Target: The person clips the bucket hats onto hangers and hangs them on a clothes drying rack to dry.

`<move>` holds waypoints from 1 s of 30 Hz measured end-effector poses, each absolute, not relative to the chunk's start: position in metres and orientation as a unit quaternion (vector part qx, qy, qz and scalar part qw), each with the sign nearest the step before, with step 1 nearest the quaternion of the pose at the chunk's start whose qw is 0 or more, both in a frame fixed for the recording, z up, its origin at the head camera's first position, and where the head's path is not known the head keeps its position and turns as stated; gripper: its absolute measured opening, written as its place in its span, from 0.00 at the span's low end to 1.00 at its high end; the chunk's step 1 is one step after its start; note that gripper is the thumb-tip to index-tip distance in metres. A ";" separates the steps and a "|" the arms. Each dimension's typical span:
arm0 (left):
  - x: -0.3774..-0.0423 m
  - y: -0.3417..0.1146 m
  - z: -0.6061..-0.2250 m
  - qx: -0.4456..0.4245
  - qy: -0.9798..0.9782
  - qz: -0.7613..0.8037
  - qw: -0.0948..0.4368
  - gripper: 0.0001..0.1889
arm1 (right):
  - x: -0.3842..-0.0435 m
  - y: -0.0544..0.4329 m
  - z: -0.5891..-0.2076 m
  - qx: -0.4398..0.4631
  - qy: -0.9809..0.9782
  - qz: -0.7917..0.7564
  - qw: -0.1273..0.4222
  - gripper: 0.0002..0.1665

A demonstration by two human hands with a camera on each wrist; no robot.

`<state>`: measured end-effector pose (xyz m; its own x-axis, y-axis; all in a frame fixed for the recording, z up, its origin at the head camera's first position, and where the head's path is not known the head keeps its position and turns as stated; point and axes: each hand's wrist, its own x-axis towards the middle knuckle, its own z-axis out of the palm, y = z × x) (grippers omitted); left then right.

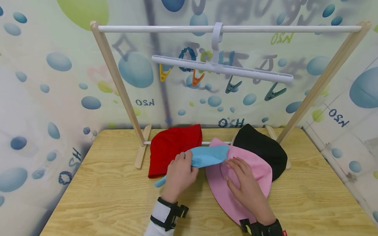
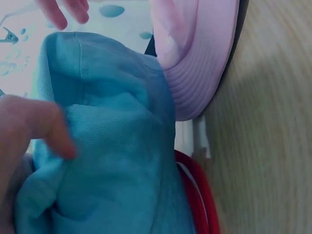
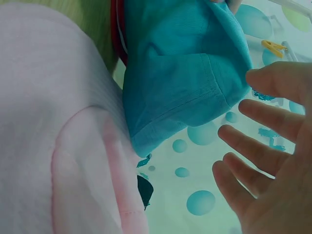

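Observation:
A light blue cloth hat is held up off the table by my left hand, its thumb pressed on the folded fabric in the left wrist view. My right hand hovers above a pink brimmed hat, fingers spread and holding nothing. In the right wrist view its thumb comes close to the edge of the blue hat; whether they touch I cannot tell. Behind my left hand lies a red hat. A black hat lies partly under the pink one at the back right.
A wooden rack with a white top bar stands at the table's back edge. From the bar hangs a white hanger, tilted down to the right, carrying a yellow clip, an orange clip and two dark green clips.

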<state>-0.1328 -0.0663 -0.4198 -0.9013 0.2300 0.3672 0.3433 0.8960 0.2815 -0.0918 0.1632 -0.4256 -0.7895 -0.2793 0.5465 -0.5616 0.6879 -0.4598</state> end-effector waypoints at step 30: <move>-0.146 -0.100 -0.381 -0.141 -0.927 -0.257 0.235 0.14 | -0.098 0.153 -0.419 0.227 -0.907 0.313 0.165 0.31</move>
<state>-0.1458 -0.0996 -0.3809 -0.8496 0.1410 0.5082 0.3822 0.8285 0.4092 -0.0983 0.1530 -0.4189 -0.8424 -0.3084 0.4419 -0.5151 0.7016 -0.4924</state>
